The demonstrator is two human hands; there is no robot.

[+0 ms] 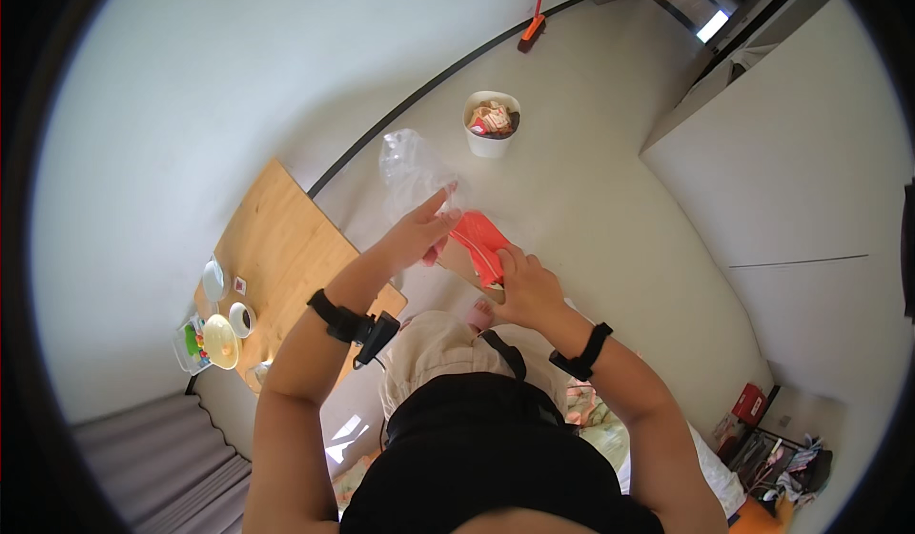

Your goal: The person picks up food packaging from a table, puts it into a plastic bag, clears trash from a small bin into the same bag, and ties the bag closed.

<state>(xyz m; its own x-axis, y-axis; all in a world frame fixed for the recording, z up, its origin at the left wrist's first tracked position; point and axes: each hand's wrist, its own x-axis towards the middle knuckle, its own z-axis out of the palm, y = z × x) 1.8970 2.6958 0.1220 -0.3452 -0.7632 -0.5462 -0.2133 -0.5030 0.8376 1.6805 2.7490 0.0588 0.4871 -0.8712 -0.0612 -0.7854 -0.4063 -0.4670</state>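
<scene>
Above the floor in front of my body, both hands are around a bright red packet [479, 241] with a pale stripe along it. My right hand [534, 291] grips the packet's near right end, with fingers bent over it. At its far left side is my left hand [424, 227], closed on a crumpled clear plastic bag [408, 164] that spreads out beyond the fingers. Whether the left fingers also touch the packet is hard to see. Below the packet shows a tan, flat edge [459, 263], partly covered by the hands.
A wooden table [286, 239] to the left carries a yellow bowl [221, 342], a cup of dark liquid [242, 320] and a clear container. Ahead stands a filled white bin [489, 143]. A red-handled broom [532, 34] leans beyond it. White cabinets [791, 181] line the right.
</scene>
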